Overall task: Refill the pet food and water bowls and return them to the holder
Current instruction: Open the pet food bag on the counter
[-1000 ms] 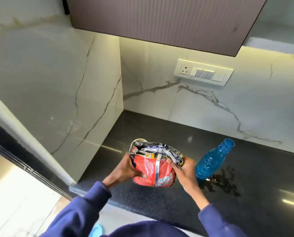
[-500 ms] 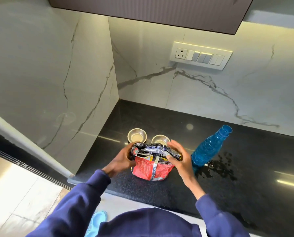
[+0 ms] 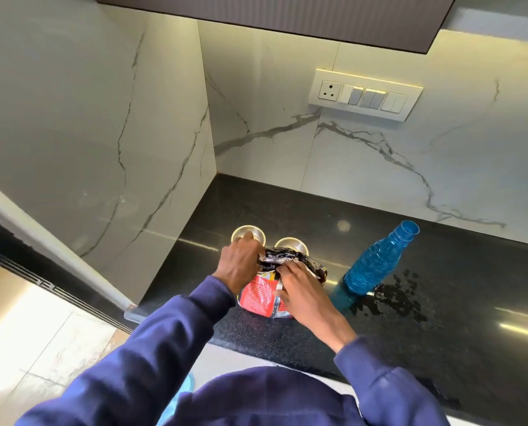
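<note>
Setting: kitchen corner with white grey-veined marble walls, a white switch panel [image 3: 365, 94] at upper right of the frame, and a black speckled stone bench [image 3: 287, 207] across the lower middle.
Left hand [image 3: 239, 265]: closed on the left end of the crumpled black top of the red and silver foil food pouch [image 3: 261, 298], fingers curled over the fold.
Right hand [image 3: 299, 290]: fingers pinched on the pouch's top edge, just right of the left hand, palm lying over the pouch's right side.
Pouch: stands on the bench at frame centre, near the front edge; whether its mouth is open cannot be told, since the fold is bunched under the fingers.
Bowls: two small round steel bowls, the left bowl [image 3: 253, 232] and the right bowl [image 3: 292, 243], sit side by side on the bench just behind the pouch, both partly hidden by hands and pouch; contents cannot be told.
Bottle: a blue ribbed plastic water bottle [image 3: 376, 262], uncapped, stands right of the pouch, with spilled water [image 3: 401, 295] spotted on the bench beside its base.
Holder: not in view.
Step in hand: probably working the pouch's top, either opening to pour or folding shut.
Next move calls for: if pouring, tipping the mouth over one bowl while steadying the soft pouch so kibble does not scatter.
</note>
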Motion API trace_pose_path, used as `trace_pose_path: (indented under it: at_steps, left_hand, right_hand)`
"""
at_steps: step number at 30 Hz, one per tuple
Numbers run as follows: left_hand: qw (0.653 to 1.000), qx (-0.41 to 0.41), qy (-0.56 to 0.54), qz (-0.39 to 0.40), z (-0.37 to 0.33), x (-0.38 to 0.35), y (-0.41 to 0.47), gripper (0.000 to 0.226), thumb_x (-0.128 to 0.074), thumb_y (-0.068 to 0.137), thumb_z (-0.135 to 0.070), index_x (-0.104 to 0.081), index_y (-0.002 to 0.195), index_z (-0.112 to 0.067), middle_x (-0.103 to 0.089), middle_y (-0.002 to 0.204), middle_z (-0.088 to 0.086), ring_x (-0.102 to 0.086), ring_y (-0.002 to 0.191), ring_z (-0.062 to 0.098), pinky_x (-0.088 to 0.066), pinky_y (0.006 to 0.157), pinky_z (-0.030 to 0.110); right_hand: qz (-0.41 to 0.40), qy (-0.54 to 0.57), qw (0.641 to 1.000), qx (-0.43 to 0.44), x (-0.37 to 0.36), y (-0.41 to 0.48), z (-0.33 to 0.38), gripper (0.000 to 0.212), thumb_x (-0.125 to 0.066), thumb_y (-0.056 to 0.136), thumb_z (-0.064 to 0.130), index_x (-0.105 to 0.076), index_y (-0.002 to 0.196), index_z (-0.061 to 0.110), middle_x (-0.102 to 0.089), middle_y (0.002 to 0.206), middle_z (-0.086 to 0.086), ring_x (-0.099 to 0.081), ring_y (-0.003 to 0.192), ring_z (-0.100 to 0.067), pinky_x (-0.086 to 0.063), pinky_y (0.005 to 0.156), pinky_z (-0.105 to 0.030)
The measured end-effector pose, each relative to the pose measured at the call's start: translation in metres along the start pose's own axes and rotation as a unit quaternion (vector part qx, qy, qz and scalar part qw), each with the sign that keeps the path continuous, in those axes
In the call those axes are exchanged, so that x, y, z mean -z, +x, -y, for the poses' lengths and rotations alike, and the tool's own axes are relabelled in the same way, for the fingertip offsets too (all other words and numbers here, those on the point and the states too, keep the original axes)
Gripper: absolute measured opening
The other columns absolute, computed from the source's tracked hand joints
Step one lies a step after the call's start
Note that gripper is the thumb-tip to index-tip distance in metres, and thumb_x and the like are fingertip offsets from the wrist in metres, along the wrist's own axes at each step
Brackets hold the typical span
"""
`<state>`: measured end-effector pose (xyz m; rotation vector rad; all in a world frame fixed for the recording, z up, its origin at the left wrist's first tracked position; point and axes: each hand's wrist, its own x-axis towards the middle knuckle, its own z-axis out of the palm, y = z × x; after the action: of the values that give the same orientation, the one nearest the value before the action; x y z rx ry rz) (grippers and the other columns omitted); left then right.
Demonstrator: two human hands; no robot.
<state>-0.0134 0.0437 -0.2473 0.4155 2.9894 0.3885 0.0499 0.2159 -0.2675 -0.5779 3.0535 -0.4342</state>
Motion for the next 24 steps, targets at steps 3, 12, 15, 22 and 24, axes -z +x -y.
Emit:
trace_pose_path:
  at_steps: [3,12,15,22,24]
  left_hand:
    - [0.999,0.004,0.03,-0.015,-0.005,-0.004,-0.002,0.026,-0.066,0.097,-0.022,-0.07,0.123,-0.018,-0.057,0.128,0.01,-0.06,0.117,0.032,-0.059,0.092,0.049]
    - [0.999,-0.002,-0.016,-0.034,-0.004,0.0,0.004,0.018,-0.062,0.096,-0.016,-0.07,0.109,-0.006,-0.055,0.122,0.009,-0.05,0.121,0.027,-0.051,0.099,0.04]
    - [0.996,0.013,-0.071,-0.043,-0.003,0.009,0.0,0.016,-0.062,0.093,-0.015,-0.073,0.102,-0.007,-0.054,0.116,0.007,-0.048,0.113,0.022,-0.047,0.094,0.036]
    - [0.978,0.03,-0.203,-0.04,-0.007,0.049,0.005,0.009,-0.068,0.094,-0.012,-0.071,0.089,-0.006,-0.064,0.096,0.001,-0.055,0.083,0.009,-0.038,0.066,0.014]
    - [0.968,0.042,-0.243,-0.034,-0.009,0.054,0.012,0.009,-0.067,0.097,-0.013,-0.068,0.094,-0.004,-0.06,0.083,-0.01,-0.053,0.073,-0.002,-0.036,0.059,0.011]
  right_hand:
    - [0.009,-0.001,1.0,-0.021,-0.003,-0.001,0.005,0.059,-0.079,0.087,0.014,-0.054,0.14,0.008,-0.055,0.139,-0.004,-0.051,0.126,-0.017,-0.043,0.111,-0.029]
    - [0.014,0.021,1.0,-0.003,0.014,-0.014,0.016,0.051,-0.084,0.08,0.008,-0.066,0.128,0.01,-0.053,0.12,0.002,-0.049,0.113,-0.014,-0.052,0.1,-0.031]
    - [0.003,-0.011,1.0,0.014,0.016,-0.022,0.019,0.045,-0.091,0.072,0.012,-0.071,0.112,0.012,-0.052,0.114,0.001,-0.051,0.106,-0.015,-0.055,0.095,-0.032]
    - [0.027,-0.045,0.997,0.049,0.023,-0.03,0.021,0.049,-0.093,0.071,0.026,-0.063,0.109,0.017,-0.053,0.135,-0.002,-0.06,0.113,-0.019,-0.054,0.097,-0.036]
    - [0.027,-0.027,0.997,0.067,0.032,-0.032,0.022,0.041,-0.085,0.081,0.03,-0.06,0.113,0.02,-0.057,0.136,0.002,-0.06,0.117,-0.018,-0.051,0.099,-0.035]
